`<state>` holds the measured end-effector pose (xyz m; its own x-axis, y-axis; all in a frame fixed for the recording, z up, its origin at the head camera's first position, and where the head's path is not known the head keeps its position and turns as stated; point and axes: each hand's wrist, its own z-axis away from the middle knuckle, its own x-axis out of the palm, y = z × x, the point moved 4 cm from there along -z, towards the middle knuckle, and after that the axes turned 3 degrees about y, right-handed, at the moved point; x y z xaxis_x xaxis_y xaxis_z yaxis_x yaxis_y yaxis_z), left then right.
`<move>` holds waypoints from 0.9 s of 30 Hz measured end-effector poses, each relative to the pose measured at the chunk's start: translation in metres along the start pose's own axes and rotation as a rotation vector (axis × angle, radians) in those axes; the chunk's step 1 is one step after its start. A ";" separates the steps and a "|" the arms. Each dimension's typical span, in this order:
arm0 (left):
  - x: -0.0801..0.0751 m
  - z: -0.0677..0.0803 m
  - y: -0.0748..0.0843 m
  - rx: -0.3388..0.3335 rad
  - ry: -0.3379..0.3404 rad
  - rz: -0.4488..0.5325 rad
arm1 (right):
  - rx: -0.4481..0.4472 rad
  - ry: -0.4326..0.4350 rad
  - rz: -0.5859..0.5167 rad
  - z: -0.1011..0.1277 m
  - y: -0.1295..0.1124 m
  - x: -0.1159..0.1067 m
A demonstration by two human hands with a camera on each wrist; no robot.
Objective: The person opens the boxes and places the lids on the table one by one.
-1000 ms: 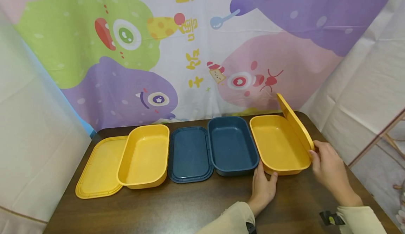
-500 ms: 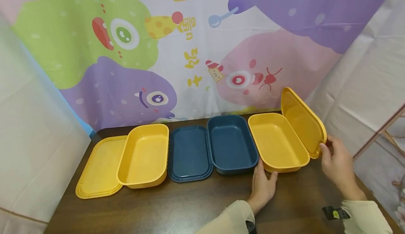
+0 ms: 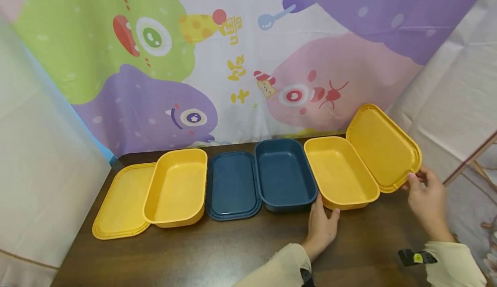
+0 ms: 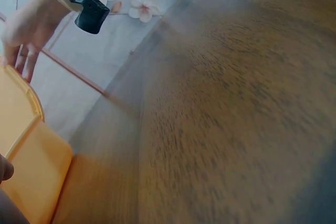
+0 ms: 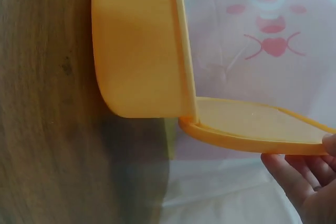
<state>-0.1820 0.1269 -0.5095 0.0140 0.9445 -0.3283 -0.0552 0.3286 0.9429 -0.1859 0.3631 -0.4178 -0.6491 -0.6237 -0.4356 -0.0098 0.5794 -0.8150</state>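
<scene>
Near the right end of the table, a yellow lunch box (image 3: 341, 170) stands without its cover on. My left hand (image 3: 322, 228) holds its front left corner, fingers along the side by the blue box and thumb on the front wall. My right hand (image 3: 429, 200) pinches the front right edge of a yellow lid (image 3: 382, 146), thumb on top and fingers beneath. The lid leans outward, its inner edge right at the box's right rim. In the right wrist view, the lid (image 5: 252, 121) slopes away from the box wall (image 5: 142, 51).
A dark blue box (image 3: 285, 175) stands left of the yellow one, with a blue lid (image 3: 234, 185) beside it. Further left are another yellow box (image 3: 178, 187) and its flat lid (image 3: 124, 203). A printed curtain (image 3: 248, 54) hangs behind the brown table (image 3: 217, 257).
My right hand has swung the yellow lid outward to the right, from nearly upright to a wide slant. My left hand has stayed at the box corner.
</scene>
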 end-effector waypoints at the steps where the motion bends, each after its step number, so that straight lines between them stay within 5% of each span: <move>1: 0.000 0.000 0.000 0.003 0.004 0.001 | 0.053 -0.009 -0.020 -0.002 0.003 0.000; 5: -0.002 -0.001 0.000 -0.008 0.000 0.004 | 0.229 -0.036 -0.152 -0.004 0.016 0.002; 11: -0.003 0.000 -0.001 -0.036 -0.027 0.008 | 0.360 -0.008 -0.421 -0.010 0.059 0.008; 20: -0.004 0.001 -0.001 -0.031 -0.023 0.010 | 0.504 0.031 -0.626 -0.003 0.049 0.007; 27: -0.004 0.001 0.001 -0.029 -0.016 0.014 | 0.564 0.032 -0.652 -0.002 0.061 0.009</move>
<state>-0.1812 0.1231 -0.5074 0.0295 0.9489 -0.3141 -0.0841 0.3155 0.9452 -0.1945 0.3940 -0.4709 -0.6667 -0.7209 0.1894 -0.0143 -0.2417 -0.9702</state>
